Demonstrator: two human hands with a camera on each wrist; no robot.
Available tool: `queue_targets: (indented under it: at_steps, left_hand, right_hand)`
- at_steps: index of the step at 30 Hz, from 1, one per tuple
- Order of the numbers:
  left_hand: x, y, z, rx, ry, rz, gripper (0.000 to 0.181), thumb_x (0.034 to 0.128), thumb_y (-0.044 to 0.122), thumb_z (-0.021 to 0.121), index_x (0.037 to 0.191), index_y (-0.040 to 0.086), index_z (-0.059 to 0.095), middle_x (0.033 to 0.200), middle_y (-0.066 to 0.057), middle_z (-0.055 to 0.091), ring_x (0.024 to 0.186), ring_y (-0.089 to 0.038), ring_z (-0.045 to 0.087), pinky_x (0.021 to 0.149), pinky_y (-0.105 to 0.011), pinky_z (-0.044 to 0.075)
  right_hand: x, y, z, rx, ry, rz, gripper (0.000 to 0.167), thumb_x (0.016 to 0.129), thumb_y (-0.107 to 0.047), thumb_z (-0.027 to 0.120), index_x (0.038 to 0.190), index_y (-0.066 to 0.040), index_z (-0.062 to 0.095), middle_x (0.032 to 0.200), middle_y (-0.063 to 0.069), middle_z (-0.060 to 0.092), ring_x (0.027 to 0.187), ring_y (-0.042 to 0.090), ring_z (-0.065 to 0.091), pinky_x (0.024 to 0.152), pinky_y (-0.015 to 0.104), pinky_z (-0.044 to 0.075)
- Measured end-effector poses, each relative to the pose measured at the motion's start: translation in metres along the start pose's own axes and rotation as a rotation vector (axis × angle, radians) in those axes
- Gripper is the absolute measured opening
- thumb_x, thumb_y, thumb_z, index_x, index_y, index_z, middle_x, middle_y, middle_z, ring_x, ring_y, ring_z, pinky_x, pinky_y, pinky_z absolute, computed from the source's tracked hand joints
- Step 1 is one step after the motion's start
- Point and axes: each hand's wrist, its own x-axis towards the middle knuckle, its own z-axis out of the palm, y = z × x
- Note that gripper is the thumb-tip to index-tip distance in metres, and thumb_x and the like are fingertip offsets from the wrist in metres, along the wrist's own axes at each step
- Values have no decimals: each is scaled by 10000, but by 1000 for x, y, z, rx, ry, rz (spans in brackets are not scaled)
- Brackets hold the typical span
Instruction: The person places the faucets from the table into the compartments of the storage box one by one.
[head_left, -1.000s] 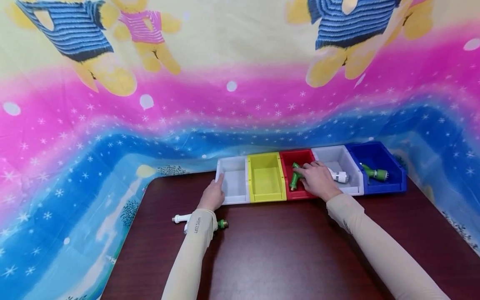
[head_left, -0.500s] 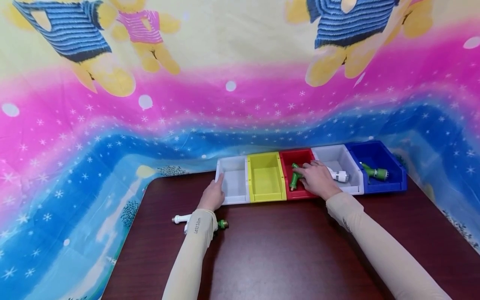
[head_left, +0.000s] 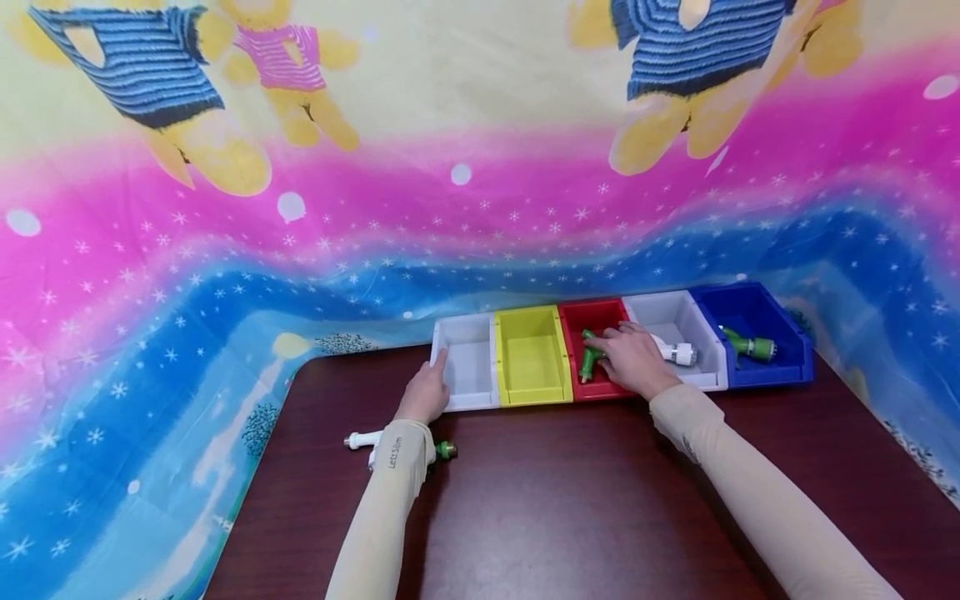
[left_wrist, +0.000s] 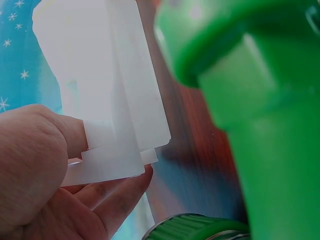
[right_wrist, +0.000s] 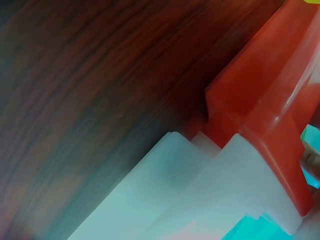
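Note:
My left hand (head_left: 423, 392) grips the near left wall of the leftmost white bin (head_left: 468, 407); in the left wrist view the thumb goes inside and the fingers lie outside. My right hand (head_left: 633, 358) lies over the divider between the red bin (head_left: 576, 367) and the second white bin (head_left: 712, 367). Its fingertips reach a green plastic tap (head_left: 587, 362) in the red bin; whether they pinch it is hidden. A white tap (head_left: 682, 354) lies partly under this hand. Below my left wrist are a white tap (head_left: 363, 438) and a green tap (head_left: 446, 449), mostly covered by the sleeve.
A yellow bin (head_left: 534, 396) stands between the left white bin and the red one. The blue bin (head_left: 806, 358) at the right end holds another green tap (head_left: 757, 348). The row stands along the back of the dark wooden table (head_left: 555, 500), before a patterned cloth (head_left: 465, 217).

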Motion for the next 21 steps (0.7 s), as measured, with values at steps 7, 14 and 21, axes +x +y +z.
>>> queue_targets:
  at_steps: [7,14,21]
  left_hand:
    - [0,2,0,-2,2,10,706,1024,46,563,1657,116,256,1570,-322,405,1369,-446,524,1123,-546,467]
    - [-1,1,-2,7,-3,12,710,1024,38,561,1658,120,253,1573,-330,398,1377,-456,513,1122,-553,466]
    - [-2,-1,-1,8,0,28,713,1021,38,557,1659,117,248,1545,-337,426,1330,-456,550,1099,-551,484]
  right_hand:
    - [1,2,3,7,16,-19,491,825,-163,830,1305,-132,731,1175,183,735,1150,369,670,1186,580,381]
    - [2,1,6,-1,38,-61,460,814,-156,836,1265,-125,749,1081,173,753,1062,354,702,1190,554,390]
    - [3,0,8,7,27,-41,448,810,-152,837,1252,-145,764,1055,150,764,1054,335,706,1209,540,367]
